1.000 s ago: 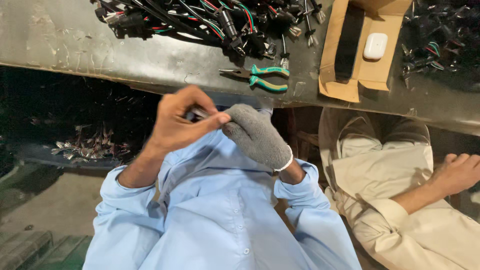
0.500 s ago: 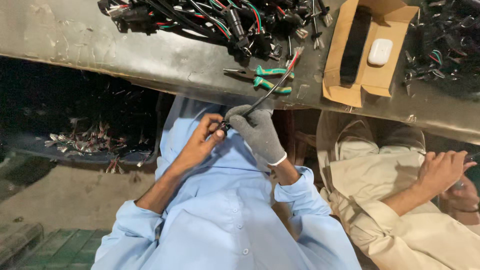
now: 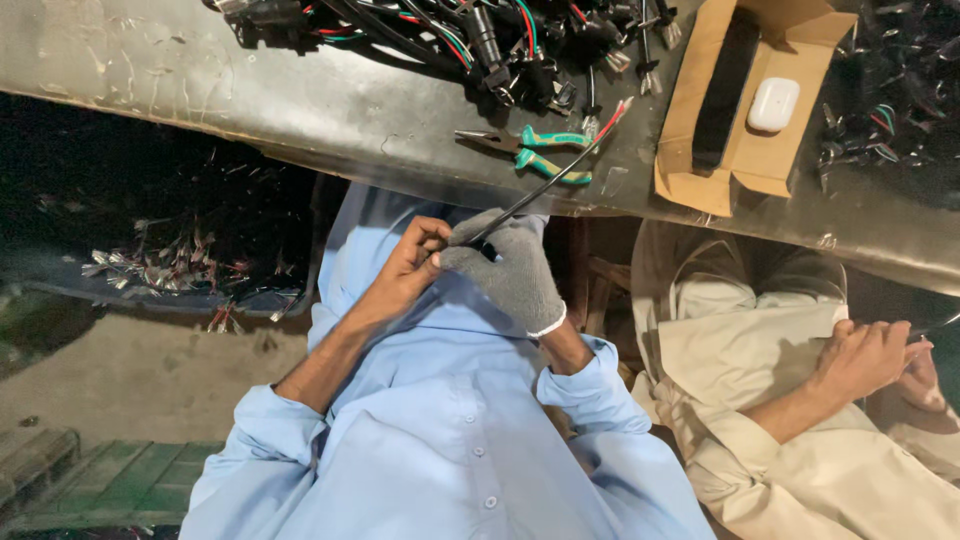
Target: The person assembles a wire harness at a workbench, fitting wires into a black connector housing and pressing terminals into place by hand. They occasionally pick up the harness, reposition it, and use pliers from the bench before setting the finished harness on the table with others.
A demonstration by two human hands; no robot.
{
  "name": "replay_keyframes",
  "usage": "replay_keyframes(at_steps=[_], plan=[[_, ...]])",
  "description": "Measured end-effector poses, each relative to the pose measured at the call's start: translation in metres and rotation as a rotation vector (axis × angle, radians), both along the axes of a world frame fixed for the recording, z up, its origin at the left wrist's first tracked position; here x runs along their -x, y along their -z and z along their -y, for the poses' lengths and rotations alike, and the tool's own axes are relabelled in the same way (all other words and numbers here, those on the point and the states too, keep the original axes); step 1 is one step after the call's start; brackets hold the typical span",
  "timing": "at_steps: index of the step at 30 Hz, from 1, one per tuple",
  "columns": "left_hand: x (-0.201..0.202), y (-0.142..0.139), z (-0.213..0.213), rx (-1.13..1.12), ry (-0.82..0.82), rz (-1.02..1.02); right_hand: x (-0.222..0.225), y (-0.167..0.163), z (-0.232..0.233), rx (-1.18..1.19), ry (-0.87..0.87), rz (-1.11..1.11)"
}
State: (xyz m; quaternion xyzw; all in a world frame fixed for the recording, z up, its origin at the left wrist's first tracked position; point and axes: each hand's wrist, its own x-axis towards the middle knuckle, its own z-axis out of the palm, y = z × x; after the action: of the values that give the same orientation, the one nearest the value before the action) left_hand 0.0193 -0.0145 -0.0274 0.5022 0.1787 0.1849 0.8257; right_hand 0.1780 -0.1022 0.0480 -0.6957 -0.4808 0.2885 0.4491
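bare bench strip [image 3: 300, 110], wire heap [image 3: 480, 35] behind

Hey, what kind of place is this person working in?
Probably a small wire-harness workshop: a worn metal bench, a heap of cables, green-handled pliers, and the gloved right hand holding a black cable.

A thin black cable [image 3: 530, 195] — red-tipped, slanting up over the bench edge — pinched at its lower end.
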Motion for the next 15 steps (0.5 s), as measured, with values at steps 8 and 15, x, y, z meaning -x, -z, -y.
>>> replay_keyframes(at_steps=[8,15], plan=[[0.006,-0.004,0.005,-0.369,0.047,-0.345,0.012,0.036,0.01,0.189,0.2,-0.284],[0.0,0.001,0.002,-0.31,0.028,-0.151,0.005,0.056,0.016,0.21,0.176,-0.423]])
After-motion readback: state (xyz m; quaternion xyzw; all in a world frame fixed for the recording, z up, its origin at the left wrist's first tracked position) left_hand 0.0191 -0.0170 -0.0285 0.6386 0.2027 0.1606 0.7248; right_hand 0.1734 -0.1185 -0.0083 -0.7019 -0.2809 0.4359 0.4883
